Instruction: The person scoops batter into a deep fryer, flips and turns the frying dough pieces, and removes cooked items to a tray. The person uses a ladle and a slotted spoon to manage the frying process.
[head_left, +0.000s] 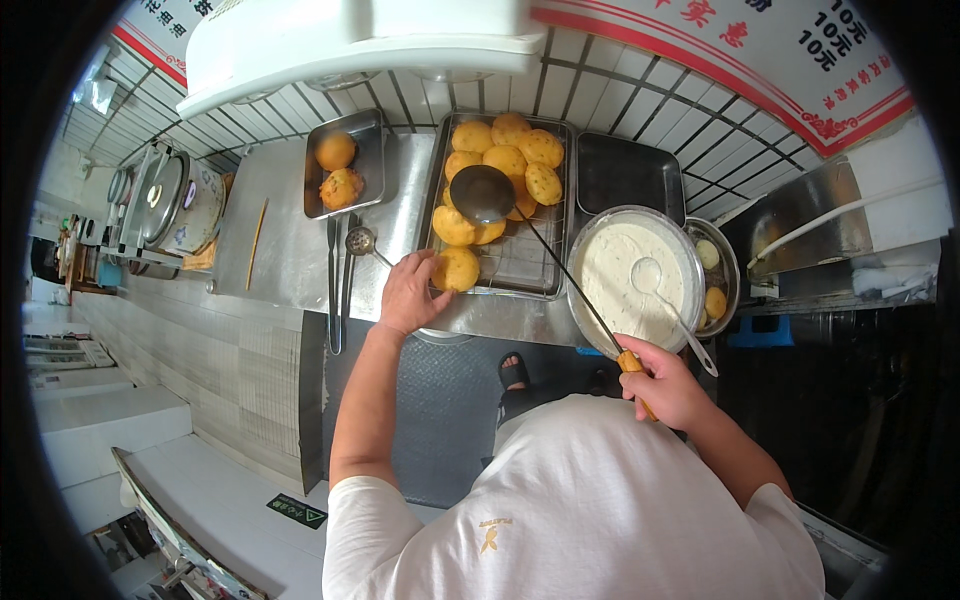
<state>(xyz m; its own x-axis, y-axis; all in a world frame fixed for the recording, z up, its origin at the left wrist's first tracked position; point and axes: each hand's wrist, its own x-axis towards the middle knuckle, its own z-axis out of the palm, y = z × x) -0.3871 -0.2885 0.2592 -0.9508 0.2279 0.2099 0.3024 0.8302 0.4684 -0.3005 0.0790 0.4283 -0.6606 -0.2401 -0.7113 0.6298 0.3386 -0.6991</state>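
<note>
My left hand (409, 292) is at the front left corner of a wire-rack tray (517, 262), its thumb and fingers around the left edge of a round golden fried cake (456, 270). My right hand (664, 382) grips the wooden handle of a long metal ladle (484, 195). The ladle's dark, round bowl hangs over the tray and hides part of the fried cakes (504, 159) heaped there. Below my right hand's side of the counter edge stands a large metal bowl of pale batter (611, 262), with a serving spoon (679, 322) resting in it.
A small metal tray (375, 191) with two fried pieces stands left, near tongs (334, 285), a skimmer (361, 241) and a stick (257, 244). Behind the batter are a dark tray (630, 176) and a pan of frying cakes (731, 277). A lidded pot (184, 199) stands far left.
</note>
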